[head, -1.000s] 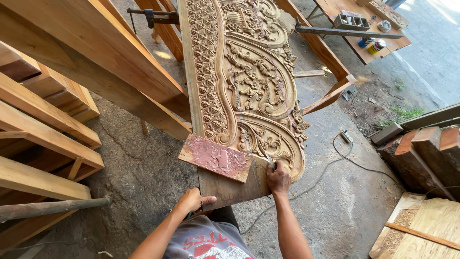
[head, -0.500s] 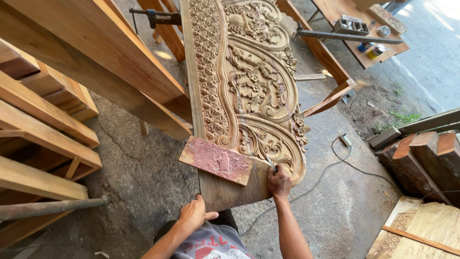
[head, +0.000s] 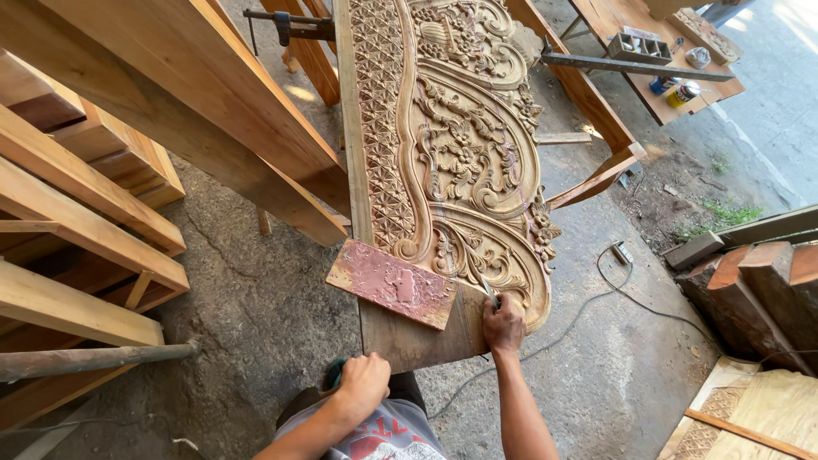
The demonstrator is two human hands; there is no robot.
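Bright daylight, sharp, wide-angle edge distortion

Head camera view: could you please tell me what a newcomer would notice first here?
The large carved wooden panel with floral scrollwork fills the centre, lying lengthwise away from the person. On its near end lies a flat reddish rectangular block. The right hand holds a thin metal tool against the carving; the left hand is closed below the panel's edge.

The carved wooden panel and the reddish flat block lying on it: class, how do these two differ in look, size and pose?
The carved wooden panel is pale brown and covered in deep floral and lattice relief; the reddish flat block is pinkish-red with a nearly flat, mottled face. The panel is long, running away from the person; the block is far smaller. The panel runs lengthwise, while the block lies skewed across its near end. Both lie flat.
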